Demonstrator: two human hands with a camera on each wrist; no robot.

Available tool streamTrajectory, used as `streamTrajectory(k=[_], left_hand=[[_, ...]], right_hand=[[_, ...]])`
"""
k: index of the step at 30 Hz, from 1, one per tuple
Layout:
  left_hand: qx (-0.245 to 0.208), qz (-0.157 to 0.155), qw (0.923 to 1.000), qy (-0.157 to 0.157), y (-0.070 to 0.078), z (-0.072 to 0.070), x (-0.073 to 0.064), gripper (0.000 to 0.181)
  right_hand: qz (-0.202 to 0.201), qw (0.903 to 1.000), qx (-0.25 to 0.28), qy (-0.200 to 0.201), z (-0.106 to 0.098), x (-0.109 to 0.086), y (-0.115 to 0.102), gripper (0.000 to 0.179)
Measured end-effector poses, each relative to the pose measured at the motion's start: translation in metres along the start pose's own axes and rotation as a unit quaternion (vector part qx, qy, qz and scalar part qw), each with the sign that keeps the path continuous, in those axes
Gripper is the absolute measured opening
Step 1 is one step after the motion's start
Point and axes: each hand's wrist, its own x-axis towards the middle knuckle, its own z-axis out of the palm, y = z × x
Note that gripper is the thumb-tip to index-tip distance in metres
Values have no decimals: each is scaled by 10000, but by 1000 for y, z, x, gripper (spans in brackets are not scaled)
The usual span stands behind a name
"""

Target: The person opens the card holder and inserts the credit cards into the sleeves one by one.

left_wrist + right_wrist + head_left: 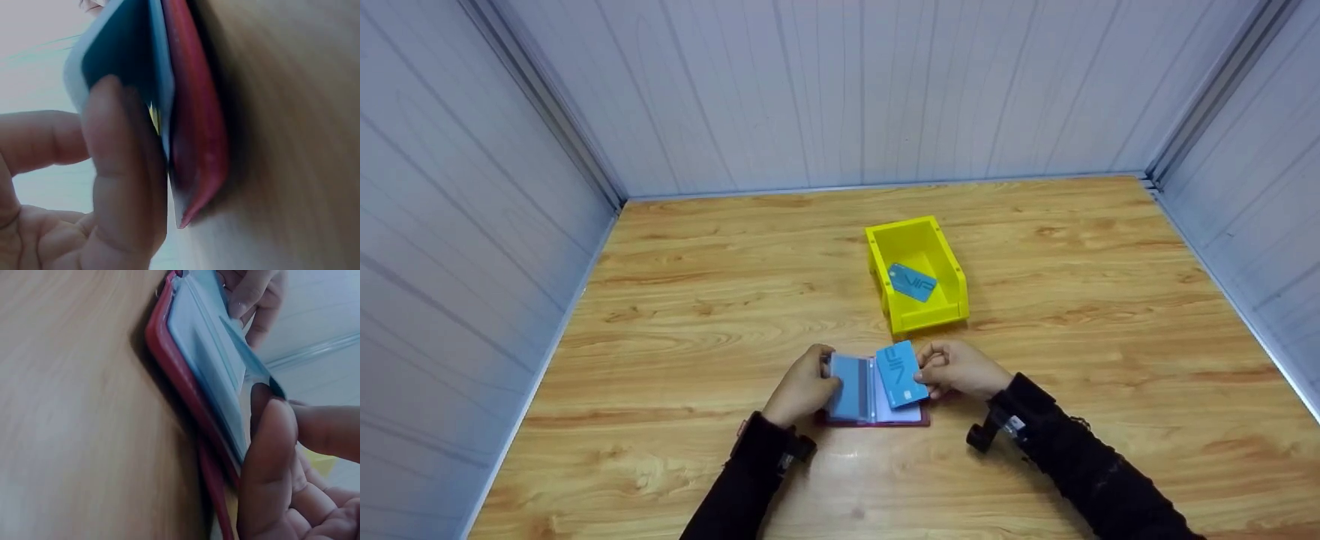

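Note:
A red card holder (912, 423) lies spread on the table, its clear sleeves facing up. My left hand (804, 388) pinches the left sleeve (851, 386), which has a blue card with a dark stripe inside. In the left wrist view, the thumb (112, 169) presses on that sleeve, lifted off the red cover (199, 129). My right hand (964, 369) pinches the right edge of a blue VIP card (897, 371), tilted over the right-hand page. The right wrist view shows this card (250, 360) edge-on between thumb and finger, angled up from the sleeves (202, 354).
Just beyond the card holder stands a yellow bin (928, 322), its low front facing me. Another blue VIP card (913, 283) lies inside it. Wood-grain tabletop (720, 300) surrounds everything, with pale panel walls (840, 97) at the back and both sides.

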Motion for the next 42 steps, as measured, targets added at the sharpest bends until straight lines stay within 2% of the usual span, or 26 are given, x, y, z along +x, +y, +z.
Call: streamTrajectory(k=[4,8,12,17,26,35,42], left_hand=[[-83,-16,9999,-133,-1,-1,1,55],[-129,-36,9998,-165,-1,-2,0,53],[-140,-86,9998,-130,-1,-1,0,51],[-221,-82,9997,-84,-1,-1,-1,50],[-297,-79,9995,-48,1,-1,-2,50],[-442,-24,9989,-155,0,-1,-2,49],[-238,-16,9997,18,1,-1,-1,46]], right_hand=[[-93,9997,-140,-150,7,1,-3,27],[56,9995,-229,-214,12,3,-4,30],[264,9990,-324,-161,17,3,-7,31],[312,9986,-413,-59,22,5,-11,30],[256,9992,-322,-14,30,11,-11,30],[188,9998,4,90,38,14,-15,32],[307,9995,-27,100,41,17,-15,30]])
